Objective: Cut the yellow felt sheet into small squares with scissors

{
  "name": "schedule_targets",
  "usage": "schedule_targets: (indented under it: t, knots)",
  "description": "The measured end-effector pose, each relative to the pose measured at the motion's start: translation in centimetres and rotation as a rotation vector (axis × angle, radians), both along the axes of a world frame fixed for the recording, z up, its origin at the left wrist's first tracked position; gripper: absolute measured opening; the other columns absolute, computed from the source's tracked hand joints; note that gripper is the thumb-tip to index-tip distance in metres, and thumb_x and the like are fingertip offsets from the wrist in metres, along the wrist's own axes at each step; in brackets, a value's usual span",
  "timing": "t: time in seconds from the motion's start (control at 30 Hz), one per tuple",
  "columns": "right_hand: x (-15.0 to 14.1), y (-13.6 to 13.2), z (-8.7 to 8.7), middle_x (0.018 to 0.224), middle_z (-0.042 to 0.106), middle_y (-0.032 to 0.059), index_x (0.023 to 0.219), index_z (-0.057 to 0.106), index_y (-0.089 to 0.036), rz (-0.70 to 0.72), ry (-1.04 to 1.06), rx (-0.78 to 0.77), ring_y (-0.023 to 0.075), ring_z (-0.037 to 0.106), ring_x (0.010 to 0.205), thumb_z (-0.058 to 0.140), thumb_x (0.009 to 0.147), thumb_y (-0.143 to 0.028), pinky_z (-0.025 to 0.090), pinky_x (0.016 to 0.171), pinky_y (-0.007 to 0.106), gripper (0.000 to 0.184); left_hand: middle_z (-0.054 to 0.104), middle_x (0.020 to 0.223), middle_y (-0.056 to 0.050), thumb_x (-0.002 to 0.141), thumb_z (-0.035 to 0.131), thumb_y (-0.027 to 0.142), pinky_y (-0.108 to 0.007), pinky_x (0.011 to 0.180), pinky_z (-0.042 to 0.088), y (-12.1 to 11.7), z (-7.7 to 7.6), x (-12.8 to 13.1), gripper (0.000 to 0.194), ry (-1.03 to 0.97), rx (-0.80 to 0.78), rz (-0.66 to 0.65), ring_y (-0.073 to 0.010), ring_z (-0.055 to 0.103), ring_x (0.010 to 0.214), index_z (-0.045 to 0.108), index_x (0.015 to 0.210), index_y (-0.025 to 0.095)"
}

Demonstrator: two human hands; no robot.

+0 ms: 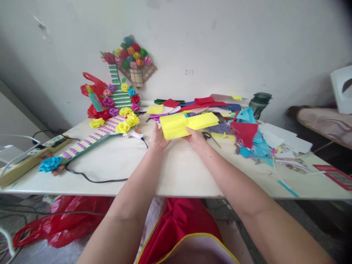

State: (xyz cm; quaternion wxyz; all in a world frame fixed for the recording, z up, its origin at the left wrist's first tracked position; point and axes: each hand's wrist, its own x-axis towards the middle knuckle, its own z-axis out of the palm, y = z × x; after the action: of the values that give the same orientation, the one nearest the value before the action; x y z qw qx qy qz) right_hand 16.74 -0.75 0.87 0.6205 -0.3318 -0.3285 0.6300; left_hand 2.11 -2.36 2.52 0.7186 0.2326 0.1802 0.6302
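Both of my hands hold a stack of yellow paper sheets (181, 124) just above the white table (176, 172). My left hand (158, 138) grips the stack's left edge, fingers tucked under it. My right hand (196, 137) pinches the lower right part, where a second yellow sheet sticks out to the right. A white glue gun (133, 135) lies on the table just left of my left hand, its black cord (93, 179) trailing toward the front edge.
A pile of coloured paper scraps (244, 132) lies right of the hands. A long craft piece with paper flowers (110, 124) spans the left side. A power strip (30, 156) sits at far left, a dark green bottle (260, 102) at the back. A flower basket decoration (134, 58) hangs on the wall.
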Motion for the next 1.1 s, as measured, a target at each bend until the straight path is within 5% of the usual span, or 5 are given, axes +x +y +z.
schedule_targets:
  t: [0.43, 0.63, 1.1]
  knots:
    - [0.0, -0.3, 0.4, 0.072, 0.067, -0.0001, 0.090, 0.058, -0.016, -0.008, 0.030, -0.059, 0.0128, 0.061, 0.055, 0.056, 0.074, -0.010, 0.050, 0.043, 0.024, 0.017, 0.063, 0.110, -0.011, 0.085, 0.032, 0.055, -0.035, 0.093, 0.042, 0.8, -0.4, 0.7, 0.053, 0.051, 0.073, 0.012, -0.0230, 0.054, 0.110, 0.056, 0.112, 0.016]
    - [0.1, -0.2, 0.4, 0.074, 0.068, 0.0006, 0.089, 0.057, -0.016, 0.011, 0.029, -0.070, 0.0132, 0.061, 0.057, 0.057, 0.073, -0.010, 0.051, 0.044, 0.024, 0.016, 0.062, 0.112, -0.010, 0.084, 0.037, 0.053, -0.040, 0.092, 0.043, 0.3, 0.0, 0.1, 0.049, 0.027, 0.113, 0.040, -0.0254, 0.053, 0.111, 0.055, 0.115, 0.019]
    - [0.2, 0.0, 0.1, 0.072, 0.069, 0.0007, 0.097, 0.058, -0.016, 0.051, 0.025, -0.061, 0.0136, 0.062, 0.056, 0.056, 0.074, -0.010, 0.052, 0.045, 0.024, 0.024, 0.065, 0.106, -0.012, 0.072, 0.056, 0.010, -0.042, 0.096, 0.041, 0.3, -0.5, -0.6, 0.046, 0.133, 0.136, 0.081, -0.0261, 0.059, 0.102, 0.050, 0.118, 0.014]
